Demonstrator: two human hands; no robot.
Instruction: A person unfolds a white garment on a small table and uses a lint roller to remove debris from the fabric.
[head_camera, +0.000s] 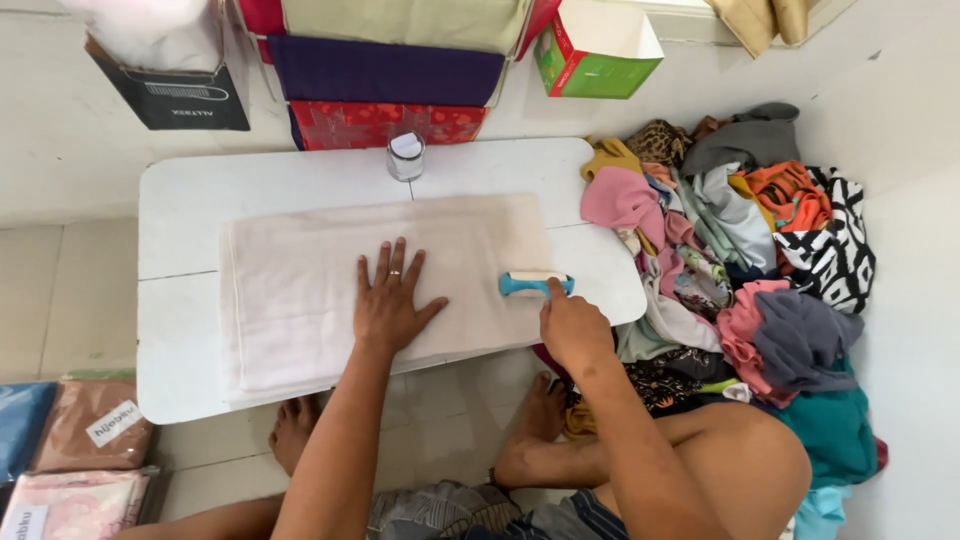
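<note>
Our left hand (392, 305) lies flat, fingers spread, on the folded cream cloth (300, 290) covering the white table (190, 190). Our right hand (572, 325) grips a blue-handled lint roller (537, 284) at the cloth's right end; most of the cloth seems left to roll. A clothes heap (745, 270) crowds the right; a glass jar (405, 156) stands behind.

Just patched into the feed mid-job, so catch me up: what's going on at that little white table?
A person sits on the floor at a low white table. A pale folded cloth lies flat on it. The left hand presses palm-down on the cloth, fingers spread. The right hand grips the blue handle of a lint roller that lies on the cloth's right end. A small clear jar stands at the table's far edge, and a heap of mixed clothes lies to the right.
</note>
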